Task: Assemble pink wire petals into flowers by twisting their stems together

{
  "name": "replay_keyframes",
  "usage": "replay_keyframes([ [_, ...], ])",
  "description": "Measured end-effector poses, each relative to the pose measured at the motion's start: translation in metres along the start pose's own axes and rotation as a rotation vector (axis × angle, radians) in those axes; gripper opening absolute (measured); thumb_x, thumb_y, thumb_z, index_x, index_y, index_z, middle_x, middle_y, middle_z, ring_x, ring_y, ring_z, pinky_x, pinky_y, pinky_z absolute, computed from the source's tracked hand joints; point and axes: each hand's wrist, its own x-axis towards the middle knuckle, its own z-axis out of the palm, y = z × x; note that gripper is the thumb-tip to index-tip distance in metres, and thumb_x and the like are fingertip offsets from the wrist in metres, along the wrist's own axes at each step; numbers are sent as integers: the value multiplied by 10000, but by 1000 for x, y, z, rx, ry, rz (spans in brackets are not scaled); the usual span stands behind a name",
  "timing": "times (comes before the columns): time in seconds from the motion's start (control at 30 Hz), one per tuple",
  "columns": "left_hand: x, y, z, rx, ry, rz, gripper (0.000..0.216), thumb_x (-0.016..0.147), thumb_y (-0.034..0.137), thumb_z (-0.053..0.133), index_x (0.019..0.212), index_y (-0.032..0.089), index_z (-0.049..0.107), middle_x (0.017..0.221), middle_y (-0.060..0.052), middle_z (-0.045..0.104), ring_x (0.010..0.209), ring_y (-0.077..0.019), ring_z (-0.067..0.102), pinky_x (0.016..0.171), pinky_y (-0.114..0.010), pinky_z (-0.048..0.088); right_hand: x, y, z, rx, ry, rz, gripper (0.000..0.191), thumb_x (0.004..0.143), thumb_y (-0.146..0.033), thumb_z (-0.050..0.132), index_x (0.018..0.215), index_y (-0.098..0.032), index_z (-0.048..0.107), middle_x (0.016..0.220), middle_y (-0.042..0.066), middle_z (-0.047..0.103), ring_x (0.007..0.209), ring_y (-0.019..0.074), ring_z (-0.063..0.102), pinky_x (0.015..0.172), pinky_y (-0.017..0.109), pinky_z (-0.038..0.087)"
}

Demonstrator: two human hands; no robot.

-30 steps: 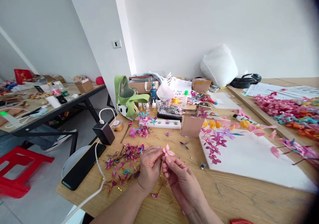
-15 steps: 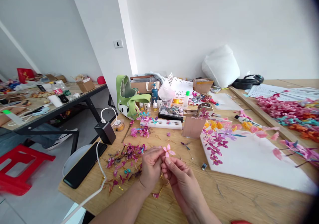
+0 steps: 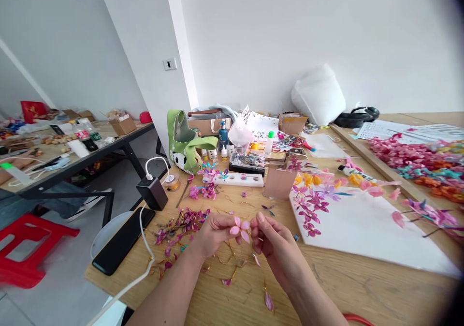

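My left hand [image 3: 213, 234] pinches a small pink wire flower [image 3: 239, 228] above the wooden table [image 3: 326, 287]. Just to the right of the flower, my right hand [image 3: 277, 246] has its fingers curled in a pinch; what they hold, if anything, is too small to make out. Loose pink petals [image 3: 268, 301] and gold wire bits lie on the table under both hands. A heap of purple and pink wire flowers [image 3: 181, 227] lies to the left of my left hand.
A white sheet [image 3: 366, 234] with pink and yellow flowers lies to the right. A black phone [image 3: 121, 241], a charger block [image 3: 152, 193], a green bag [image 3: 184, 142], bottles and boxes crowd the far side. A red stool [image 3: 25, 244] stands on the floor at left.
The hands have come apart: the right hand moved right and up off the flower, and the left hand turned with the flower lower. Petals now show on the table.
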Motion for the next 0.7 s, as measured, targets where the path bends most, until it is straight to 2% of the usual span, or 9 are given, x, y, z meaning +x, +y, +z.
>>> replay_keyframes([
  [0.1, -2, 1, 1, 53, -92, 0, 234, 766, 349, 667, 723, 130, 738, 653, -58, 631, 590, -128, 552, 582, -252, 427, -1, 0, -1, -40, -114, 38, 404, 717, -508, 700, 623, -140, 563, 510, -28, 479, 463, 59, 363, 448, 194, 258],
  [0.23, -2, 1, 0, 72, -127, 6, 263, 765, 373, 663, 729, 124, 739, 660, -75, 646, 601, -144, 568, 576, -258, 431, -3, -1, 0, -126, -177, 48, 401, 705, -508, 707, 632, -145, 554, 511, -27, 489, 462, 64, 360, 453, 205, 249],
  [0.37, -1, 1, 0, 82, -112, 13, 236, 758, 347, 672, 709, 126, 739, 645, -76, 657, 580, -140, 572, 562, -249, 436, -3, 1, 0, -170, -173, 11, 407, 716, -515, 693, 623, -151, 535, 507, -20, 514, 452, 65, 350, 444, 213, 230],
  [0.53, -1, 5, 3, 108, -77, 34, 258, 740, 375, 683, 668, 133, 738, 631, -83, 663, 585, -153, 572, 591, -275, 451, -3, 4, 1, -101, -165, 31, 426, 713, -521, 691, 603, -156, 501, 468, -40, 485, 426, 51, 295, 439, 217, 177],
  [0.7, -2, 6, 2, 118, -67, -9, 272, 723, 401, 690, 647, 142, 725, 606, -77, 646, 559, -149, 561, 558, -269, 449, -5, 0, 4, -183, -145, 5, 425, 713, -535, 682, 601, -156, 528, 501, -17, 523, 450, 73, 358, 452, 217, 255],
])
